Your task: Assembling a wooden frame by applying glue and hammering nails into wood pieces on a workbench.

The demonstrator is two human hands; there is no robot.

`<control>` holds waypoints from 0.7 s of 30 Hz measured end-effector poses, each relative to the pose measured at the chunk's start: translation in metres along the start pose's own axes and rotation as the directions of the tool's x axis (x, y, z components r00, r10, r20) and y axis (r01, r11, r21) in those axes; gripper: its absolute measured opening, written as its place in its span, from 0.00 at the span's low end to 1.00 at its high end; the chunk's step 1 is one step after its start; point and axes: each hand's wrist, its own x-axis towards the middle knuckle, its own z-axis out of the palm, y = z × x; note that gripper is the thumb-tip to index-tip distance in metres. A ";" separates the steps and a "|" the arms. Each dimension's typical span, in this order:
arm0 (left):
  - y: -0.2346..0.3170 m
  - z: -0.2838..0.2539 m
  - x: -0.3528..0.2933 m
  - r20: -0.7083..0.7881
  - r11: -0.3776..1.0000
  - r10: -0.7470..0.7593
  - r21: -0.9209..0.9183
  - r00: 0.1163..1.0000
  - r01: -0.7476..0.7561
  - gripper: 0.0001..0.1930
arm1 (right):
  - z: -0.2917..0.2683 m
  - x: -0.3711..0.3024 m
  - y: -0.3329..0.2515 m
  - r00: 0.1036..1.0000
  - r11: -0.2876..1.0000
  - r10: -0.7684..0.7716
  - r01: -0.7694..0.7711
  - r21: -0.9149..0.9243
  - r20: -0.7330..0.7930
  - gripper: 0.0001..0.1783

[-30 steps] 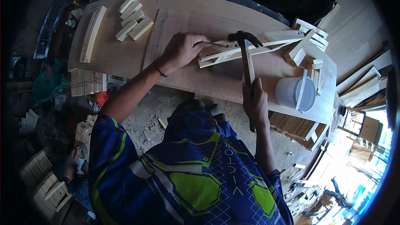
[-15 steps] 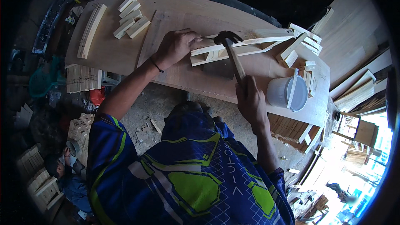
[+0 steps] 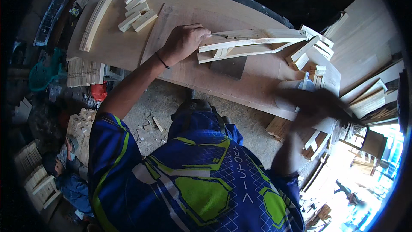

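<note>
Head view: white plastic tub (image 3: pixel 286 99) stands on the right end of the plywood bench (image 3: pixel 180 21), contents not visible behind the blurred right hand (image 3: pixel 315 103). Left hand (image 3: pixel 182 43) presses down on the near end of the slat frame (image 3: pixel 253 45), fingers curled over it, pinning it flat on the bench; a small nail (image 3: pixel 219 36) shows just beside the fingertips. Right hand is a motion smear over the tub, gripping the hammer (image 3: pixel 339 111); how tightly cannot be told. Short wood blocks (image 3: pixel 138 9) lie at the far left. Half a second ago the hammer head sat on the frame; now it is swung back well right.
</note>
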 end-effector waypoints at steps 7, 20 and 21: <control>-0.019 0.003 -0.018 -0.094 0.990 -0.025 -0.142 0.995 0.011 0.06 | 0.008 0.013 0.005 0.916 0.880 0.381 -0.318 0.353 -0.125 0.11; 0.011 0.031 0.010 -0.093 0.978 -0.142 -0.166 0.986 0.125 0.04 | 0.044 0.009 0.031 0.934 0.880 0.344 -0.286 0.380 -0.094 0.11; 0.011 0.033 0.010 -0.098 0.987 -0.099 -0.134 0.990 0.085 0.04 | 0.042 0.008 0.031 0.943 0.898 0.311 -0.250 0.362 -0.121 0.10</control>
